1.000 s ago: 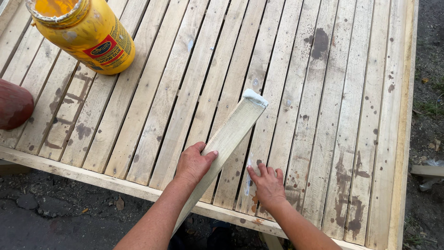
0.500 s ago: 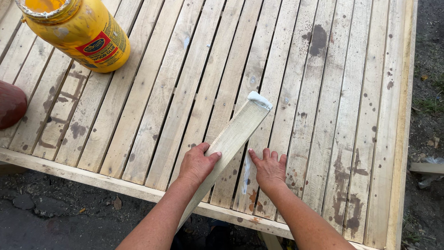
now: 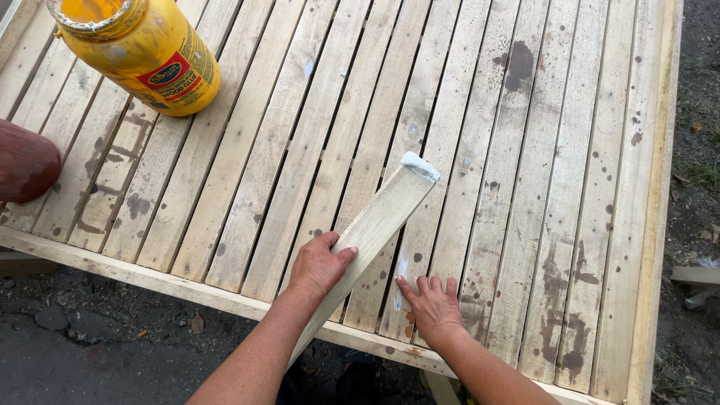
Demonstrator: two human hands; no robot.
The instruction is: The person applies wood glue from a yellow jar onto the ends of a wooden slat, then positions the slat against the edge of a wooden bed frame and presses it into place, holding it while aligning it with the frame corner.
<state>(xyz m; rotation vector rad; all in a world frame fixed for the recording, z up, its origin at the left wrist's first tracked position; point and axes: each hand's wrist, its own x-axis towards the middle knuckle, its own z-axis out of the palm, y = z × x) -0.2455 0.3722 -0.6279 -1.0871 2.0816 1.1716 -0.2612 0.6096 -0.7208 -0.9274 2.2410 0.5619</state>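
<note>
I am gripping a pale wooden slat [image 3: 375,225] in my left hand [image 3: 319,264], my fingers curled around its lower part with the thumb lying across its broad face. The slat is tilting up and away from me, its lower end running down past the near edge of the slatted wooden panel [image 3: 525,187] and under my forearm, its far end lifted above the boards. That raised end is carrying a white smear of glue [image 3: 420,165] across its tip.

My right hand [image 3: 431,306] is lying flat on the panel just to the right of the slat, palm down, fingers spread slightly and closed on nothing. The fingertips are pressing on a board near the panel's front rail, beside a pale streak of glue [image 3: 401,274] that is running along one of the gaps. I cannot tell whether my index finger is touching that streak or only lying next to it.

The panel is filling most of the view, made of narrow boards laid side by side with dark gaps between them, and it is showing many dark stains and specks, heaviest toward the right. A big yellow glue jar [image 3: 139,52] is standing open on the far left of the panel, well apart from both hands. A rounded reddish-brown thing [image 3: 26,161] is sitting at the left edge, only partly in view. Dark ground [image 3: 90,337] is showing below the front rail.
</note>
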